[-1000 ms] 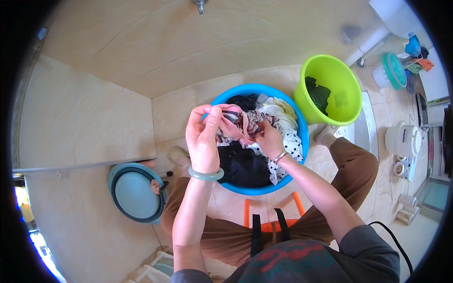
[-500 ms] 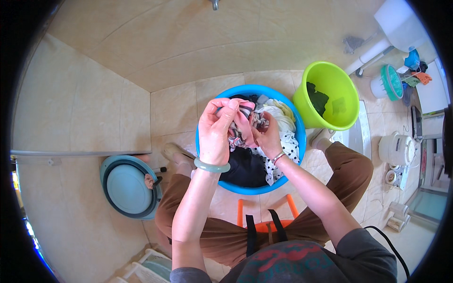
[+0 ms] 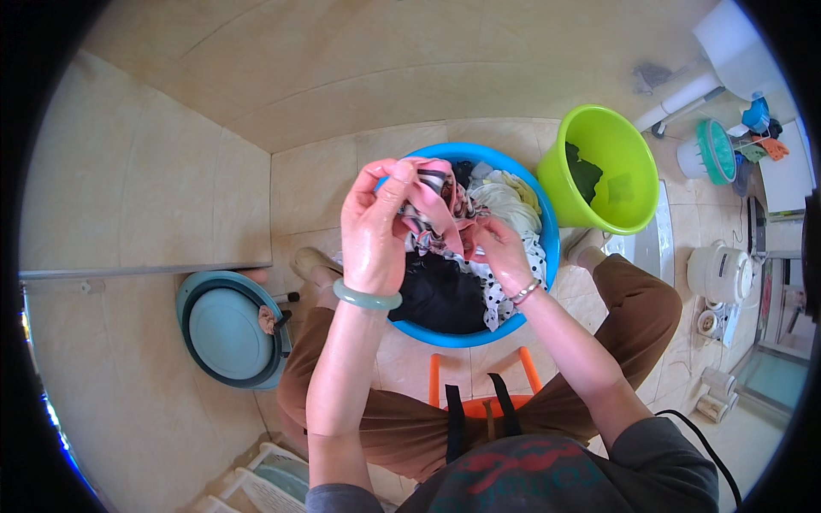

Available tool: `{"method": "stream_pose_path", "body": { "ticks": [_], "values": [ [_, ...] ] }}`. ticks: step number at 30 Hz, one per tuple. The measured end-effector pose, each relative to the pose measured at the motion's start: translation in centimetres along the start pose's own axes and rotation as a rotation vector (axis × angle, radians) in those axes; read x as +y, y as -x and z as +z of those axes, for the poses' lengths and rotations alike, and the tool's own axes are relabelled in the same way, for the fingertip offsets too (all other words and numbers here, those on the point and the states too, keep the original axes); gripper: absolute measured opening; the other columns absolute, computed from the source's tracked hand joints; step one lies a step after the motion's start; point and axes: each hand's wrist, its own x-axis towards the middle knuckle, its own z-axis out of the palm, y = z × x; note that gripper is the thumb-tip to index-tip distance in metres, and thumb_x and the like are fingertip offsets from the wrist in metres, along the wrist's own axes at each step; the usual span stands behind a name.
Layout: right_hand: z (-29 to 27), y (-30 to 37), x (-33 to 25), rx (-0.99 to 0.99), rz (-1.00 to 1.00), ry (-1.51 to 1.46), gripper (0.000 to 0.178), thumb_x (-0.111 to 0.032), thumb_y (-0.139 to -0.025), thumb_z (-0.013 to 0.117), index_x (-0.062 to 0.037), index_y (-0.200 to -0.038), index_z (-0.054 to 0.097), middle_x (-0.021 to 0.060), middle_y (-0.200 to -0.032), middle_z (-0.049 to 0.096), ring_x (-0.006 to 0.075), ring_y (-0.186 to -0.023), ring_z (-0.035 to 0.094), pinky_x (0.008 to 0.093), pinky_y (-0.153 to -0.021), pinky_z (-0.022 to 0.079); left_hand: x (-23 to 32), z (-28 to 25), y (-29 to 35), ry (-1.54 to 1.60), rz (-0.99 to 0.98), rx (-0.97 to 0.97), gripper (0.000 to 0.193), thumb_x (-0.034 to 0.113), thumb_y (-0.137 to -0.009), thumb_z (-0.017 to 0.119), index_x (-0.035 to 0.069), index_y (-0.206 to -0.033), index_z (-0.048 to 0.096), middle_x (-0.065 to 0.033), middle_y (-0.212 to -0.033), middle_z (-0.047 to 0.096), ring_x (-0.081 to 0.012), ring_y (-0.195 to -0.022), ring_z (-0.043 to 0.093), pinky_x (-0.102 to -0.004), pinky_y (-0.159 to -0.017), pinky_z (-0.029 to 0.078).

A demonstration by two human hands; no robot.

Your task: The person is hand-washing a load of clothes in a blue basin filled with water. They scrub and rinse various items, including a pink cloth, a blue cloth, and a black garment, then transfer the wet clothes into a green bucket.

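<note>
A wet pink garment with a dark-and-white pattern [image 3: 440,209] is stretched between my hands, above a blue basin [image 3: 453,339]. My left hand [image 3: 376,227], with a pale green bangle at the wrist, pinches its upper left edge. My right hand [image 3: 503,252] grips the lower right part; the fingertips are partly covered by the cloth. In the basin lie a black garment [image 3: 440,295], a white polka-dot cloth [image 3: 532,261], a white cloth [image 3: 509,205] and a yellowish one [image 3: 519,185]. The garment's exact kind cannot be made out.
A lime-green bucket [image 3: 629,209] with a dark green cloth [image 3: 584,173] stands right of the basin. On the left sits a blue-grey basin [image 3: 227,329]. An orange stool [image 3: 530,368] is between my legs. A white rice-cooker-like appliance [image 3: 714,272] stands far right.
My hands have moved apart, the left one leftward and the right one slightly right, so the pink garment is spread wider. The view has shifted a little.
</note>
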Motion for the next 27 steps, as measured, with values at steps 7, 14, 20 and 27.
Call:
{"method": "stream_pose_path", "body": {
  "ticks": [7, 14, 20, 27],
  "values": [
    [-0.2, 2.6, -12.5, -0.192, -0.172, -0.384, 0.019, -0.020, -0.100, 0.043, -0.0037, -0.095, 0.051, 0.0137, -0.102, 0.063, 0.0230, -0.091, 0.065, 0.0434, -0.081, 0.055, -1.3, -4.1, -0.9, -0.263, 0.053, 0.006, 0.029, 0.010, -0.087, 0.070, 0.005, -0.110, 0.055, -0.0001, -0.088, 0.063, -0.0083, -0.078, 0.060, -0.0208, -0.070, 0.047],
    [1.3, 0.5, -14.8, -0.309, -0.229, -0.593, 0.031, -0.028, -0.101, 0.044, -0.0028, -0.087, 0.055, 0.0102, -0.085, 0.060, 0.0229, -0.083, 0.062, 0.0411, -0.081, 0.052, -3.2, -6.1, -1.9, -0.283, -0.061, 0.140, 0.027, 0.015, -0.091, 0.067, 0.002, -0.114, 0.063, -0.0011, -0.086, 0.064, -0.0069, -0.079, 0.058, -0.0194, -0.073, 0.046],
    [-1.4, -6.6, -3.7, -0.166, -0.154, -0.369, 0.019, -0.013, -0.089, 0.067, -0.0044, -0.093, 0.051, 0.0048, -0.087, 0.057, 0.0142, -0.078, 0.057, 0.0282, -0.073, 0.049, -11.8, -9.7, -3.0, -0.391, 0.002, 0.099, 0.022, 0.020, -0.093, 0.064, 0.004, -0.108, 0.070, -0.0061, -0.101, 0.062, -0.0122, -0.079, 0.064, -0.0207, -0.065, 0.049],
    [-2.6, -9.9, 7.7, -0.189, -0.498, 1.031, 0.058, -0.010, -0.075, 0.072, -0.0174, -0.129, 0.050, 0.0073, -0.112, 0.061, 0.0315, -0.097, 0.053, 0.0444, -0.086, 0.047, -21.4, -14.2, -3.2, -1.565, 0.059, -0.059, 0.027, 0.033, -0.087, 0.066, 0.032, -0.113, 0.070, -0.0112, -0.155, 0.023, -0.0354, -0.141, 0.022, -0.0617, -0.107, 0.024]
  ]
}}
